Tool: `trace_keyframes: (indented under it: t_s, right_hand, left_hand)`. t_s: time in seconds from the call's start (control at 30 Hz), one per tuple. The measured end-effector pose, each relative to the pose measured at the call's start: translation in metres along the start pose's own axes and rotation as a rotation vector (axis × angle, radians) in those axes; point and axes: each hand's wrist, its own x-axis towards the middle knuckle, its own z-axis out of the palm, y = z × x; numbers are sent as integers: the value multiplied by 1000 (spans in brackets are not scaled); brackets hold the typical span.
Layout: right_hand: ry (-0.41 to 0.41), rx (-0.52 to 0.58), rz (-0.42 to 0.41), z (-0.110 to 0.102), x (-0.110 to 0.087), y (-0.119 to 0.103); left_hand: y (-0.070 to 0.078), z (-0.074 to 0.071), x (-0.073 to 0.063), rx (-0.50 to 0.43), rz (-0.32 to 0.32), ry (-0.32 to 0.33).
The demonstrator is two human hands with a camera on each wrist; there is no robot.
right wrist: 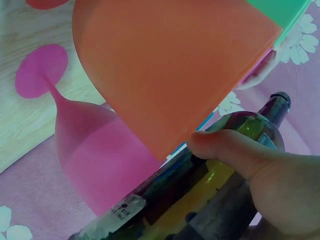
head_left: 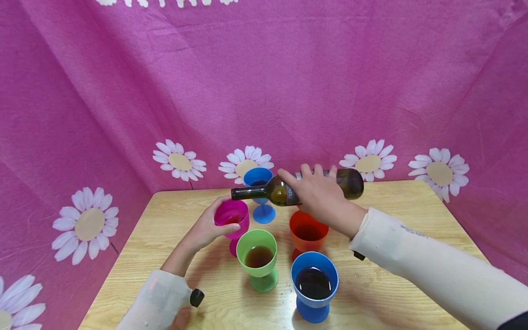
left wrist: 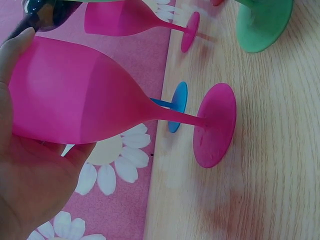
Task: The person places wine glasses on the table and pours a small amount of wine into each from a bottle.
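Note:
A magenta goblet (head_left: 232,210) with some reddish liquid in its bowl is in my left hand (head_left: 208,227). Thumb and fingers curve around the bowl, as the left wrist view also shows. My right hand (head_left: 321,190) grips a dark green wine bottle (head_left: 349,183) around its labelled body. The bottle lies almost level, its neck (head_left: 245,193) pointing left and its mouth just above the magenta goblet's rim. No stream of liquid can be made out. Under the right hand stands an orange goblet (head_left: 309,243) holding dark liquid.
Nearer on the wooden table (head_left: 363,298) stand a green goblet (head_left: 256,238) and a blue goblet (head_left: 326,268), both with dark liquid. A second blue goblet (head_left: 264,214) is behind the bottle neck. Another pink goblet (right wrist: 105,160) shows in the right wrist view. Pink flowered cloth (head_left: 264,91) encloses the table.

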Motion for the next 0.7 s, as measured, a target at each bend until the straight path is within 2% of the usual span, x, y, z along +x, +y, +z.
trace_keyframes:
  t_s: [0.53, 0.7]
  right_hand:
    - [77, 194, 63, 2, -21, 21]
    - [140, 281, 74, 6, -30, 30]
  left_hand:
    - [0, -1, 0, 6, -10, 1]
    - [1, -1, -1, 24, -28, 12]
